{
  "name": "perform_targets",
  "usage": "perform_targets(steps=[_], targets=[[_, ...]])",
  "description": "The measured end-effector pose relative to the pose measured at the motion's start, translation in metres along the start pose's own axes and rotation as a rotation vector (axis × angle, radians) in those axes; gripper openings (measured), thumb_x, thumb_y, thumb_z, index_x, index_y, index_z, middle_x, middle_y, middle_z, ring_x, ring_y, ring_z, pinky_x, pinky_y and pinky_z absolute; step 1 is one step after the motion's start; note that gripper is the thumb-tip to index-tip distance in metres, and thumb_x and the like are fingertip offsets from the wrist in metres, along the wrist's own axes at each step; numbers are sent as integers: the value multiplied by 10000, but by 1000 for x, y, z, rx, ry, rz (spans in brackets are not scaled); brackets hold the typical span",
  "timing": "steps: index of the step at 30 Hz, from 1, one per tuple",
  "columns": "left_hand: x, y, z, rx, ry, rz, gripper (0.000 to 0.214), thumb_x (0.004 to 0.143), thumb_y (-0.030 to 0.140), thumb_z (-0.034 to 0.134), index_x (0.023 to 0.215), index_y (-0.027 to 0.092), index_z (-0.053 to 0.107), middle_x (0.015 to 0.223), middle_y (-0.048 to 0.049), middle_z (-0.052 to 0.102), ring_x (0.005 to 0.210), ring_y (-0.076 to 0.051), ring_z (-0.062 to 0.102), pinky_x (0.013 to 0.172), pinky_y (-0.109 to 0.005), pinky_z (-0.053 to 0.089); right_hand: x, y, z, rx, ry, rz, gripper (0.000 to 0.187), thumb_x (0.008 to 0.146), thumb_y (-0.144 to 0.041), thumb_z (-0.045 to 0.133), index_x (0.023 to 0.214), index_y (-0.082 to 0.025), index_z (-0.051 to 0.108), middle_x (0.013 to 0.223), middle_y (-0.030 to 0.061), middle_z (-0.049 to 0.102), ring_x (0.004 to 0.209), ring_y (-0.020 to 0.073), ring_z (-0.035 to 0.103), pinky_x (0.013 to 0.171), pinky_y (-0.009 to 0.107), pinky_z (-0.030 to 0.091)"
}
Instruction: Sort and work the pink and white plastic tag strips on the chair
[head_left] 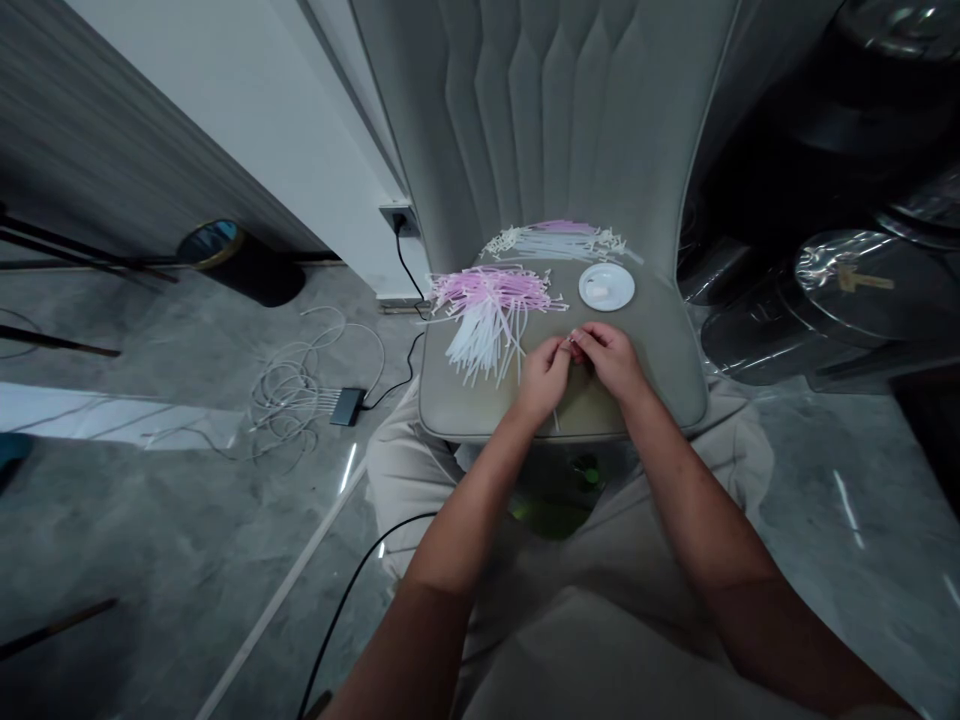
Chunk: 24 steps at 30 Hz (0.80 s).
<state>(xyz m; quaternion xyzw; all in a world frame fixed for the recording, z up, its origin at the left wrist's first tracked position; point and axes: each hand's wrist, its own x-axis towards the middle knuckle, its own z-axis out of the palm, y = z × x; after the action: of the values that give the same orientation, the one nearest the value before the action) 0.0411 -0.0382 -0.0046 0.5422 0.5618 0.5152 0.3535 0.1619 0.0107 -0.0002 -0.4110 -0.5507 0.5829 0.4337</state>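
Over the front of the chair seat (pixel 660 345), my left hand (pixel 545 378) and my right hand (pixel 613 358) meet with closed fingertips. A thin pale stick (pixel 556 420) hangs below my left hand and seems to run up into its grip. Between the fingertips is a tiny pale piece, too small to name. Left of my hands lies a fanned pile of thin sticks, with pink ones (pixel 499 288) across white ones (pixel 480 345). Behind my right hand sits a small white dish (pixel 627 290) with a small white lump (pixel 598 291) in it.
A row of white and pink sticks (pixel 562 243) lies along the chair's backrest (pixel 547 120). At left, a black box (pixel 347 407) with tangled cables (pixel 289 385) rests on the floor near a dark bin (pixel 255 270). Dark shiny containers (pixel 765 320) stand at right.
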Motion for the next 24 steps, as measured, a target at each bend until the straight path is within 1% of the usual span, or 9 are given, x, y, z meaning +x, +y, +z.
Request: perform_targets(steps=[3, 6, 11, 15, 19, 24], targets=[[0, 0, 0, 8, -11, -9, 267, 914, 287, 461, 701, 177, 579, 667, 19, 575, 673, -121, 517, 659, -231, 411, -1, 0, 0, 7, 14, 4, 243, 788, -439, 655, 740, -201, 640, 647, -24, 613, 607, 121, 531, 602, 257, 449], [0, 1, -1, 12, -22, -12, 278, 897, 279, 462, 656, 177, 557, 624, 27, 542, 647, -121, 497, 641, -234, 400, -3, 0, 0, 8, 2, 9, 238, 778, -435, 666, 737, -201, 646, 639, -25, 613, 606, 122, 536, 598, 255, 450], [-1, 2, -1, 5, -39, -8, 288, 896, 277, 442, 644, 181, 544, 629, 27, 543, 647, -120, 499, 654, -239, 406, -6, 0, 0, 24, -20, 13, 231, 768, -428, 680, 718, -204, 652, 624, -23, 613, 597, 122, 534, 590, 255, 446], [-2, 3, -1, 12, -30, -9, 280, 885, 264, 442, 630, 185, 527, 602, 32, 505, 628, -119, 472, 628, -238, 383, -6, 2, -2, 61, -18, 15, 233, 781, -423, 673, 716, -200, 650, 621, -23, 606, 594, 116, 532, 597, 253, 444], [-1, 4, -2, 13, -37, -7, 279, 879, 267, 440, 627, 187, 532, 599, 31, 503, 627, -120, 466, 619, -237, 374, -6, 3, -3, 86, -18, 20, 238, 788, -418, 671, 711, -194, 649, 602, -29, 584, 578, 108, 518, 582, 245, 431], [-1, 3, -1, 7, -49, -9, 273, 872, 273, 445, 623, 187, 517, 594, 35, 490, 614, -116, 453, 618, -237, 366, -6, 3, -3, 92, -9, 25, 225, 783, -410, 677, 735, -191, 664, 610, -26, 596, 582, 108, 526, 587, 246, 438]])
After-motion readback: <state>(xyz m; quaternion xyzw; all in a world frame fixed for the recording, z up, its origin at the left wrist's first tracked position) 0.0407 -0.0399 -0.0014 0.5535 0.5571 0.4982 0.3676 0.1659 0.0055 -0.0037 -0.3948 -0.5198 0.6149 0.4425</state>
